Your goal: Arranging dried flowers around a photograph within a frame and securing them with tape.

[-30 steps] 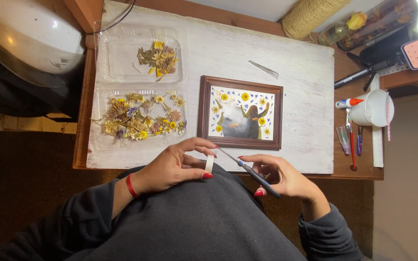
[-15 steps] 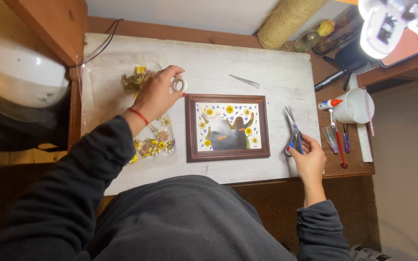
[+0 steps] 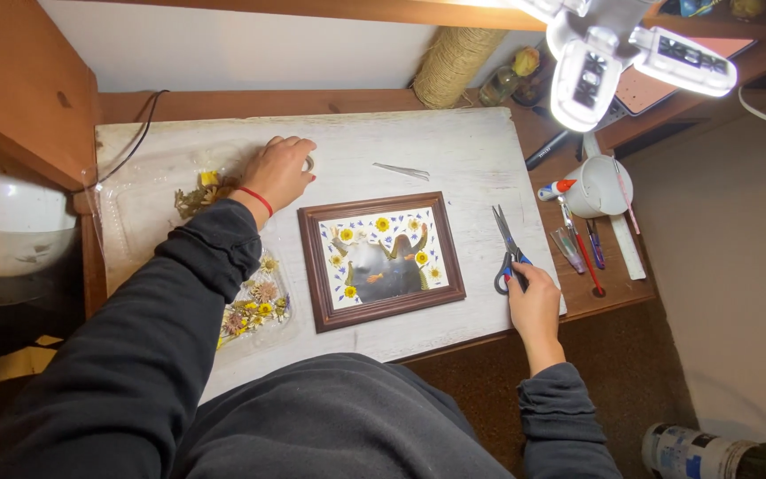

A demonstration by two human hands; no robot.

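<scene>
Both of your hands are spread far apart now, unlike a second ago when they met at the near edge of the white painted board (image 3: 454,151). Your left hand (image 3: 278,171) has reached to the far side, fingers curled over a small roll of clear tape (image 3: 308,163) pressed on the board, beside the clear plastic tray of dried yellow flowers (image 3: 195,193). Your right hand (image 3: 534,297) rests on the blue-handled scissors (image 3: 507,248), which lie flat just right of the brown wooden frame with pressed flowers (image 3: 381,259). Slim metal tweezers (image 3: 402,169) lie beyond the frame.
</scene>
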